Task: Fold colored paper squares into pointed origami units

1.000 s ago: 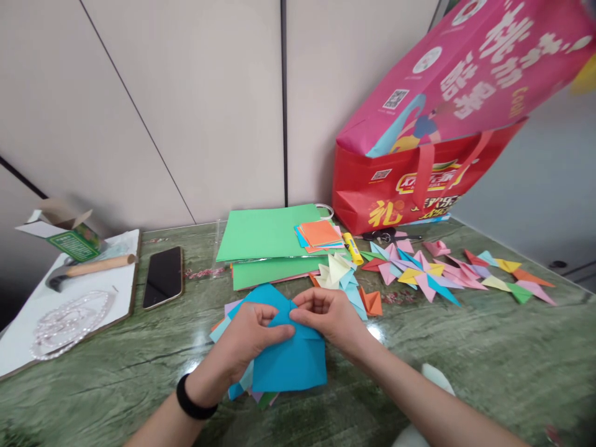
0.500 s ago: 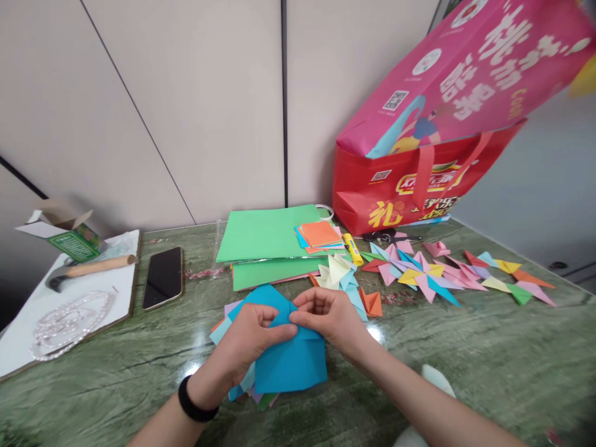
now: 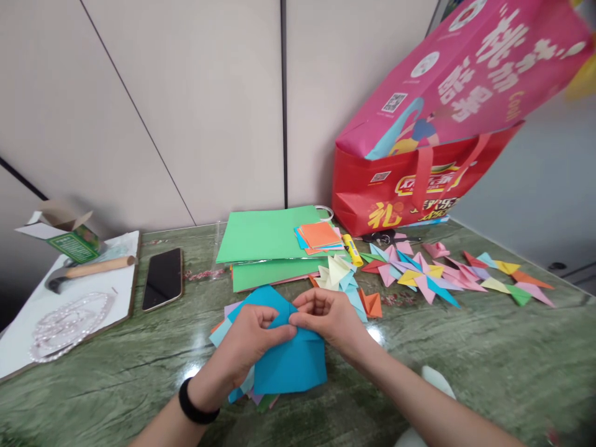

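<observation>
A partly folded sheet of blue paper (image 3: 291, 366) is between my two hands, over a fanned pile of coloured paper sheets (image 3: 220, 333). My left hand (image 3: 254, 338), with a black band on its wrist, pinches the blue paper from the left, thumb on top. My right hand (image 3: 328, 316) pinches the paper's upper right part between thumb and fingers, its thumb tip close to the left thumb. Creases run across the paper near the thumbs. Part of the sheet is hidden under the left hand.
Folded paper stars (image 3: 421, 273) lie on the right. Behind my hands are green sheets (image 3: 270, 233), small paper squares (image 3: 321, 234) and a yellow glue stick (image 3: 352, 250). A phone (image 3: 162, 279), a hammer (image 3: 93, 268) and a bead string (image 3: 69, 323) lie left. A red bag (image 3: 363, 192) stands behind.
</observation>
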`<state>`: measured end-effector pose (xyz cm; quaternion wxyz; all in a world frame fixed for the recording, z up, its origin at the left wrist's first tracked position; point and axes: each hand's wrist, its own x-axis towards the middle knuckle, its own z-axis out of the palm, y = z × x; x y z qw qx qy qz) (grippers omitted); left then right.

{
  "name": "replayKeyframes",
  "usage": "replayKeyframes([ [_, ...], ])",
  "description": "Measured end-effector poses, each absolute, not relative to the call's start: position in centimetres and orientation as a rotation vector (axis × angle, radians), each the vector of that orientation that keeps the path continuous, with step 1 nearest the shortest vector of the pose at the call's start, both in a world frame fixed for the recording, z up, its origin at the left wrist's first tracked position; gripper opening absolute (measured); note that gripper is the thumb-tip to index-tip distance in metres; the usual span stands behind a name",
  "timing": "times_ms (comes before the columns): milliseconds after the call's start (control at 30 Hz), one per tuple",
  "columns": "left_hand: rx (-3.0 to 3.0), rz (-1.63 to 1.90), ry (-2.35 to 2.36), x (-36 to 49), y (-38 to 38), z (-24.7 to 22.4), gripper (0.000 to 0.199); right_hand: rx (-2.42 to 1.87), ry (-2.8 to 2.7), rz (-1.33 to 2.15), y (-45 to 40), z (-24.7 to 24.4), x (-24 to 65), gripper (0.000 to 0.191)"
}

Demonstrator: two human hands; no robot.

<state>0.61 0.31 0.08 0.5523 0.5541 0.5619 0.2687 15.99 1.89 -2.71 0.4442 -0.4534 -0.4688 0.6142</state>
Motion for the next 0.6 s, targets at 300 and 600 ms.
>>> replayKeyframes([
  [300, 1.238, 0.677, 1.343, 0.28, 0.59, 0.24, 0.043, -1.120, -1.285, 1.511, 1.91, -2.90, 16.02, 0.022],
  [600, 1.178, 0.734, 1.321, 0.46, 0.50, 0.74, 0.034, -1.139, -1.266, 1.487, 1.82, -2.18, 16.21, 0.024],
])
